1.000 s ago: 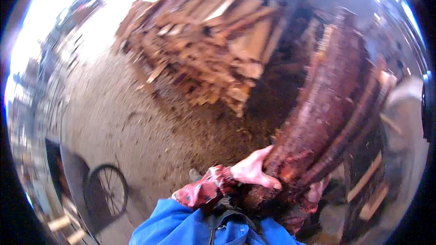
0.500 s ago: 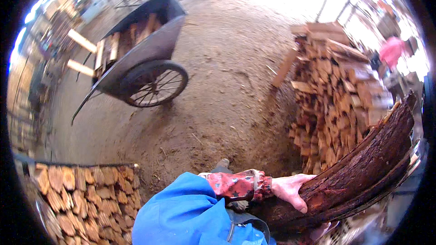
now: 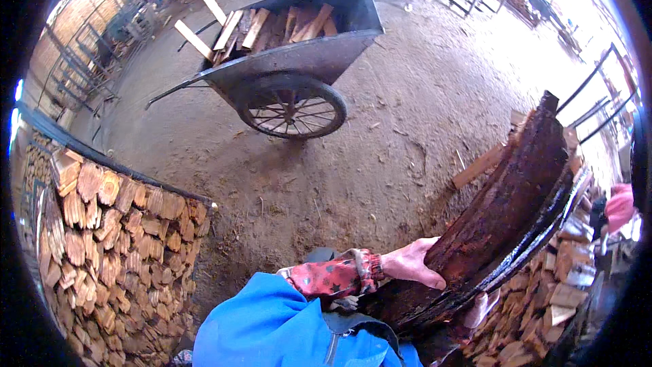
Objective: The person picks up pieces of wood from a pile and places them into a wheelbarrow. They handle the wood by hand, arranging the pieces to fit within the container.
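A long, dark reddish-brown bark slab (image 3: 506,197) slants from near my body toward the far right, its jagged end raised. My left hand (image 3: 415,263), at the end of a red patterned cuff, grips its near left edge with the thumb over the top. Under the slab's right edge, my right hand (image 3: 480,307) holds it from below. Part of that hand is hidden by the bark. The slab covers much of the split-wood stack (image 3: 523,306) on the right.
A two-wheeled metal cart (image 3: 305,61) with split wood in it stands ahead on the dirt floor (image 3: 401,122). Another firewood stack (image 3: 129,231) rises at the near left behind a dark rail. A person in pink (image 3: 619,207) is at the far right. Metal frames stand at the back.
My view has turned right, so the cart now appears nearer the middle. The slab's far end has swung left and up in the picture. Both hands keep hold of it.
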Motion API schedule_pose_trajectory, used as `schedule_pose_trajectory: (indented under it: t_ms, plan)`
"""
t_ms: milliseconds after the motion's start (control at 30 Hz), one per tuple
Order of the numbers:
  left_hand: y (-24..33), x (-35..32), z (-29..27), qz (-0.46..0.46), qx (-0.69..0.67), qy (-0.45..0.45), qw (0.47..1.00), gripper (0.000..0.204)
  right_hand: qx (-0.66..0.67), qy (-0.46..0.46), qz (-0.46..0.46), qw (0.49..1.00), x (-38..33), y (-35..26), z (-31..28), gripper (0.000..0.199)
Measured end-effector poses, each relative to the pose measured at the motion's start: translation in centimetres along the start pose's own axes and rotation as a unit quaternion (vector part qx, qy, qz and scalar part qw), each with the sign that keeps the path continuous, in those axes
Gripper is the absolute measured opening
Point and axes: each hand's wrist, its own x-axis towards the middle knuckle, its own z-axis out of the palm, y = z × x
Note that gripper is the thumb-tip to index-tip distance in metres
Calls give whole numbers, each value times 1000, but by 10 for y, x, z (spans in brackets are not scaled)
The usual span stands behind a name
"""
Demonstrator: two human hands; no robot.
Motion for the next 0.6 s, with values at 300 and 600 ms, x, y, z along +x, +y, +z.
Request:
schedule_pose_trajectory:
  t_ms: [300,600]
  plan:
    - [39,-6,-65,102,16,180,978,58,-8,-121,102,987,107,40,90,112]
    - [91,-37,-204,167,44,284,943,57,-1,-286,108,952,167,50,301,87]
